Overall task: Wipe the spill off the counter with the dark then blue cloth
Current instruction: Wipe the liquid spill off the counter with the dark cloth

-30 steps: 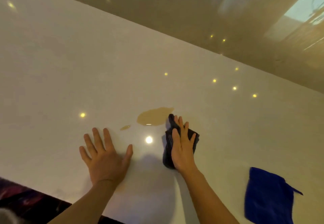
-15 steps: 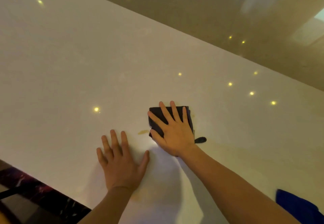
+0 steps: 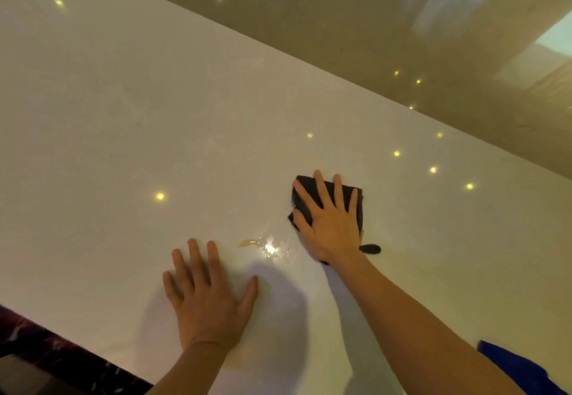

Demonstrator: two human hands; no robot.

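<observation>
My right hand [image 3: 329,221] lies flat with fingers spread on top of the folded dark cloth [image 3: 358,209], pressing it onto the white counter [image 3: 123,116]. A small brownish remnant of the spill [image 3: 249,242] and a wet smear sit just left of the cloth, between my two hands. My left hand [image 3: 207,295] rests palm down on the counter, fingers apart, holding nothing. A corner of the blue cloth [image 3: 523,370] shows at the bottom right, partly behind my right forearm.
The counter's near edge [image 3: 77,351] runs along the bottom left, with dark patterned floor below it. A glossy beige wall [image 3: 340,38] rises along the counter's far edge. Small ceiling lights reflect as bright dots on the surface.
The large brown puddle has disappeared under the dark cloth's sweep, leaving a small streak and a wet smear. My right hand has shifted the cloth away to the right of the streak. My left hand stays put.
</observation>
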